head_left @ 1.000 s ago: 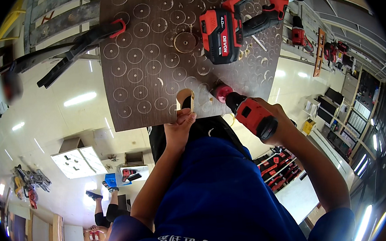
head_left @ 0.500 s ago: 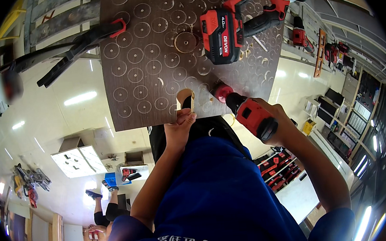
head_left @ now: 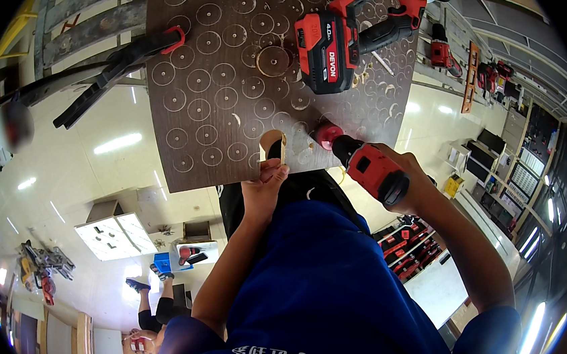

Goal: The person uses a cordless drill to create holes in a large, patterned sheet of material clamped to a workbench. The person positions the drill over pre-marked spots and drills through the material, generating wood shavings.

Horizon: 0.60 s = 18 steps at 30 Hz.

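Little has moved: right hand (head_left: 416, 182), elbow bent, clamped round the red drill (head_left: 375, 171), left hand (head_left: 264, 190) pinching the notched board (head_left: 223, 118)

Left hand (head_left: 264, 191): fingers (head_left: 269, 171) curled, forearm (head_left: 234, 262) slanting inward. Right hand (head_left: 409, 183): firm wrapped grip, elbow (head_left: 493, 280) bent outward.

The camera is the left one of two worn on the person's head, and it looks down. The blue shirt (head_left: 306, 276) is close, big at six o'clock. The tabletop (head_left: 219, 172) is past it, up at twelve. The left hand (head_left: 264, 187) is by the middle, and the right hand (head_left: 413, 182) is out toward three. The view is very wide and round, so the floor (head_left: 121, 167) shows at nine and straight lines bend near the rim.
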Motion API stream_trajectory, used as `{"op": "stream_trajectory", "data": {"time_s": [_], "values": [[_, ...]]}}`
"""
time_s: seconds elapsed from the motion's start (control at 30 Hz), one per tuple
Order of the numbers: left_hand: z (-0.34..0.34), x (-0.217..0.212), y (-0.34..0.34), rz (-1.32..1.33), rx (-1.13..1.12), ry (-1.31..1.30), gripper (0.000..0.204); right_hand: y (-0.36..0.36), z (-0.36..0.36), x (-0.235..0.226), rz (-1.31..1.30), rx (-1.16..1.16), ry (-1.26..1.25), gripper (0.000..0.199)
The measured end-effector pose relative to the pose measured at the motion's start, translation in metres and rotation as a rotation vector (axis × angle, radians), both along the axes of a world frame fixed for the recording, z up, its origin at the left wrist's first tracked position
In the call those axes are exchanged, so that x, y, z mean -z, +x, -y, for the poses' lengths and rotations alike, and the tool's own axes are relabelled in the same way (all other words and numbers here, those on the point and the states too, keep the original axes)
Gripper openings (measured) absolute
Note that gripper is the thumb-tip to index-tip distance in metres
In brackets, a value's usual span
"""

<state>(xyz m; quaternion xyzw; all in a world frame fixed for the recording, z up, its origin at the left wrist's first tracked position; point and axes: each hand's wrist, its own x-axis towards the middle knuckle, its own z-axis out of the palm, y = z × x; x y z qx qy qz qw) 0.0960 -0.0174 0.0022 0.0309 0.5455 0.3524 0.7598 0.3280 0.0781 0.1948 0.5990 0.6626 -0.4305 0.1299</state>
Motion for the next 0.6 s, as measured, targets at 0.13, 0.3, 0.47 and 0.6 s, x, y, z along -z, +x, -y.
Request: {"op": "stream_trajectory", "data": {"time_s": [0.13,0.3,0.47,0.6], "values": [[0.0001,0.0005,0.0,-0.01,-0.002,0.0,0.028,0.0024,0.0034,0.0012,0.004,0.049,-0.044,0.058],[0.0015,0.0022,0.0008,-0.03,0.019,0.011,0.029,0.0017,0.0044,0.0021,-0.008,0.004,0.017,0.061],[0.0036,0.0052,0.0008,-0.055,0.04,0.06,0.027,0.0005,0.0033,0.0004,-0.043,0.055,0.0,0.06],[0.0036,0.0044,0.0008,-0.046,0.038,0.038,0.027,0.0026,0.0049,0.0026,-0.032,0.01,0.025,0.059]]}}
